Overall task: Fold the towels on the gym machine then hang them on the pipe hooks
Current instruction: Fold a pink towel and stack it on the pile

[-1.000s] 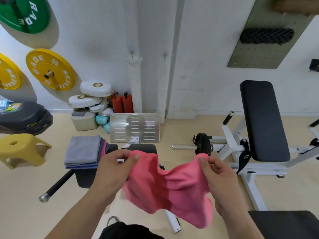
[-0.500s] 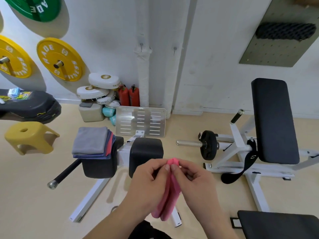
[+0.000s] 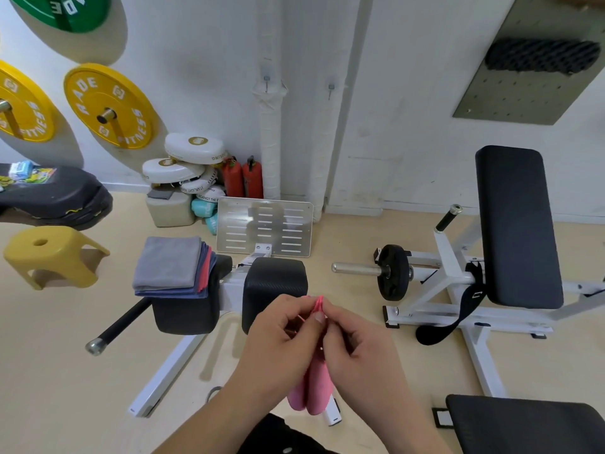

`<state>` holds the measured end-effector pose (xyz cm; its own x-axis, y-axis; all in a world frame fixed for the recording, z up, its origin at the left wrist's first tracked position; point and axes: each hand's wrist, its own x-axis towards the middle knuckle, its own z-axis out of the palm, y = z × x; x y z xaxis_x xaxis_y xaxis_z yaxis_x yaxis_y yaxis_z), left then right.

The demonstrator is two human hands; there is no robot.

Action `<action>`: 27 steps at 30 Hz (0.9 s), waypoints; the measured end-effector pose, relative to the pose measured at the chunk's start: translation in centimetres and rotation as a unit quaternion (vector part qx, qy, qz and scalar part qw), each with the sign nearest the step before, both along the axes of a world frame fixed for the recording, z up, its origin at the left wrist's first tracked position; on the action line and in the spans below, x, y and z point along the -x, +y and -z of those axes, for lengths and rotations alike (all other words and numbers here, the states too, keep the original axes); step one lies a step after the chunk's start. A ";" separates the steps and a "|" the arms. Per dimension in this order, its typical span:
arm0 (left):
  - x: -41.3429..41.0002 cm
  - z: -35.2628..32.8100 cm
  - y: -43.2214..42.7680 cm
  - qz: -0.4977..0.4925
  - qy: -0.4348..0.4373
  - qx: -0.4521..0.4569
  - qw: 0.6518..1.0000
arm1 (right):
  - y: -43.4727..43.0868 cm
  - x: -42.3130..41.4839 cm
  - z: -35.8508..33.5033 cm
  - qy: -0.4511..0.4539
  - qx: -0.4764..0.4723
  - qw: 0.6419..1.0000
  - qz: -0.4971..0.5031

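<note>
Observed left hand (image 3: 281,342) and right hand (image 3: 360,352) brought together low in the centre of view, fingers curled. Noted thumbs and forefingers of both pinching the top edge of a pink cloth towel (image 3: 316,388). Recorded towel as doubled over, hanging in two narrow layers between the palms and down past the wrists, held in the air, touching neither pad nor floor. Located it just in front of the near edge of the black square padded block (image 3: 275,283) of the white-framed gym machine (image 3: 170,371). Logged a stack of folded towels (image 3: 170,263), grey on top with blue and red layers beneath, resting on a second black pad (image 3: 186,312) at the machine's left end, well apart from the held towel. Noted two white vertical pipes (image 3: 271,136) against the wall behind the machine, with a small metal hook on the left pipe (image 3: 267,80) and a small metal hook on the right pipe (image 3: 331,89). Also recorded: slotted silver metal footplate (image 3: 264,226) upright at the machine's far end, yellow plastic stool (image 3: 49,257) on the floor at left, long black padded bench (image 3: 517,224) at right.
</note>
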<state>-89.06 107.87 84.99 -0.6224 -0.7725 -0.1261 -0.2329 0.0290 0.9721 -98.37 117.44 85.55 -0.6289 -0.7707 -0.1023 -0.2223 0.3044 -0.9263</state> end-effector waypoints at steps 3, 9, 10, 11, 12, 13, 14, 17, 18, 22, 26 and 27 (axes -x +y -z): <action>0.2 0.1 0.1 0.003 0.011 -0.010 1.000 | 0.3 0.5 -0.1 -0.029 0.020 0.999 0.001; 0.7 0.9 0.2 -0.012 0.016 -0.002 1.000 | 0.6 1.5 0.2 -0.105 0.058 0.992 0.041; 0.7 0.9 0.2 -0.004 0.016 0.011 1.000 | 0.6 1.7 0.2 -0.100 0.064 0.992 0.051; 0.7 1.0 0.1 0.007 0.018 0.027 0.999 | 0.5 1.8 0.2 -0.081 0.066 0.993 0.059; 0.7 0.8 0.1 0.021 0.021 0.042 0.999 | 0.5 2.0 0.2 -0.053 0.065 0.995 0.061; 0.8 0.7 0.1 0.037 0.023 0.056 0.997 | 0.6 2.1 0.3 -0.020 0.062 0.996 0.054; 0.9 0.5 0.0 0.054 0.024 0.069 0.996 | 0.7 2.3 0.3 0.012 0.061 0.997 0.046; 1.2 0.4 -0.6 0.103 0.014 0.106 0.989 | 1.1 3.3 0.0 0.033 0.040 0.999 0.014; 1.2 0.3 -0.8 0.117 0.009 0.116 0.986 | 1.1 3.6 -0.3 0.014 0.032 0.999 0.008; 1.6 0.1 -1.0 0.122 0.003 0.127 0.984 | 1.3 4.8 -0.3 0.048 0.021 0.999 -0.001; 2.0 0.3 -0.9 0.102 0.014 0.059 0.993 | 1.5 5.4 -0.1 0.125 0.013 0.992 -0.013; 2.1 0.2 -0.8 0.117 0.005 0.051 0.992 | 1.5 5.5 -0.1 0.145 0.019 0.989 -0.009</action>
<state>-91.15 107.06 84.77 -0.7865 -0.6157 -0.0485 -0.1996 0.1791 0.9634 -103.83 118.94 85.64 -0.6143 -0.7814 0.1094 -0.4857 0.2652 -0.8329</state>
